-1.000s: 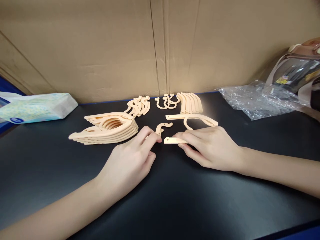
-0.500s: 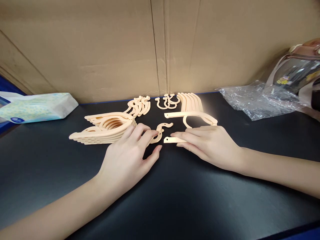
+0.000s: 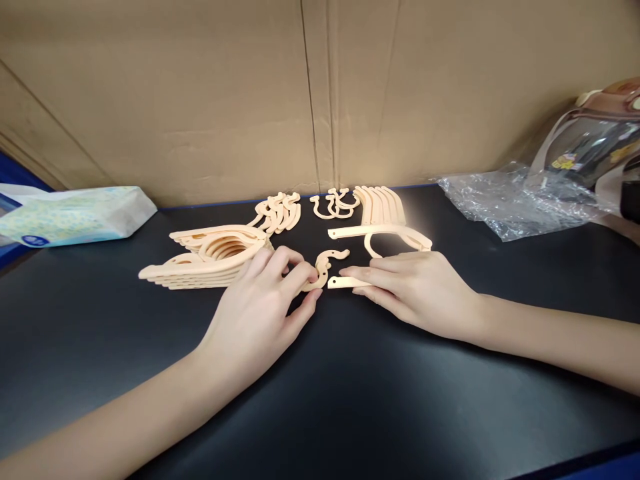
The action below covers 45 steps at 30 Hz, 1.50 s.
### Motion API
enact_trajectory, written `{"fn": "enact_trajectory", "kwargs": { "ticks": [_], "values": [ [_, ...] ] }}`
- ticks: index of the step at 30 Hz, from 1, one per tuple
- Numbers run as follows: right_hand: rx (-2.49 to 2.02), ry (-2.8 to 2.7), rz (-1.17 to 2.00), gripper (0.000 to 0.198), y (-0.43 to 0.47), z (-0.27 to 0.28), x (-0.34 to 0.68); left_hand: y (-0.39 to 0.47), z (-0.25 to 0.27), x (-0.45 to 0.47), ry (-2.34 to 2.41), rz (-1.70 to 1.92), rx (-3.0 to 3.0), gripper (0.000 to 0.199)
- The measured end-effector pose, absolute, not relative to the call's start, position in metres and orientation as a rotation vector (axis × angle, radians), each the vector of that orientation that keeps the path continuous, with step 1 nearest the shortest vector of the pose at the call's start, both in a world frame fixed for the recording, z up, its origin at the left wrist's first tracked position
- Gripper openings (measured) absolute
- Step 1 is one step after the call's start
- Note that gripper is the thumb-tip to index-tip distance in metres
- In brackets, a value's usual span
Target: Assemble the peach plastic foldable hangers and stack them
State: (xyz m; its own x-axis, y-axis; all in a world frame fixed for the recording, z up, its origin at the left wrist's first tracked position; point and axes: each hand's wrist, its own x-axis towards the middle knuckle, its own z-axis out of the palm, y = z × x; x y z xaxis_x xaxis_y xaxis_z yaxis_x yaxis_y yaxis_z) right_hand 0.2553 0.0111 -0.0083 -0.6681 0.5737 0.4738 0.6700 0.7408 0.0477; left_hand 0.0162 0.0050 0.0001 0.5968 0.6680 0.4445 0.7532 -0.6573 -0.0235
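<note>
My left hand (image 3: 263, 300) pinches a curved cream plastic hanger piece (image 3: 323, 268) with small holes, its S-shaped end pointing away from me. My right hand (image 3: 425, 290) is closed over a cream hanger arm (image 3: 342, 283), whose holed end sticks out to the left, close to the curved piece but apart from it. Just beyond the right fingers lies another bent hanger arm (image 3: 367, 231), with a curved part under it. Left of my left hand is a stack of joined hanger frames (image 3: 200, 272), partly covered by the fingers.
Along the back lie a pile of curved pieces (image 3: 280, 212), several hooks (image 3: 336, 205) and a row of hanger arms (image 3: 383, 205). A tissue pack (image 3: 95, 213) is at left; crumpled clear plastic (image 3: 510, 200) and a bottle (image 3: 585, 143) stand right. A cardboard wall (image 3: 225, 100) closes the back.
The curved piece in my left hand has shifted slightly right and turned, showing more of its length. My right hand and its hanger arm have barely moved.
</note>
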Motion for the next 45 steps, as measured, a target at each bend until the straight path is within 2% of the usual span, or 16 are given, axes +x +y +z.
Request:
{"fn": "enact_trajectory", "kwargs": {
  "ticks": [9,18,25,36,45],
  "values": [
    [-0.937,-2.527,-0.191,0.029,0.0093,-0.0037,0.2520,0.0046,0.0032,0.0190,-1.233,-0.622,-2.686,0.005],
    [-0.873,-2.518,-0.373,0.029,0.0110,-0.0042,0.2521,-0.0001,0.0022,0.0170,-1.276,-0.739,-2.709,0.006],
    [-0.876,-2.557,-0.352,0.029,0.0090,-0.0026,0.2523,-0.0007,0.0016,0.0165,-1.406,-0.778,-2.790,0.004],
    [-0.844,-2.486,-0.435,0.027,0.0066,-0.0031,0.2521,0.0008,0.0040,0.0177,-1.384,-0.657,-2.806,0.021],
    [-0.898,-2.509,-0.314,0.026,0.0069,-0.0030,0.2527,0.0000,0.0058,0.0156,-1.362,-0.728,-2.886,0.024]
  ]
}}
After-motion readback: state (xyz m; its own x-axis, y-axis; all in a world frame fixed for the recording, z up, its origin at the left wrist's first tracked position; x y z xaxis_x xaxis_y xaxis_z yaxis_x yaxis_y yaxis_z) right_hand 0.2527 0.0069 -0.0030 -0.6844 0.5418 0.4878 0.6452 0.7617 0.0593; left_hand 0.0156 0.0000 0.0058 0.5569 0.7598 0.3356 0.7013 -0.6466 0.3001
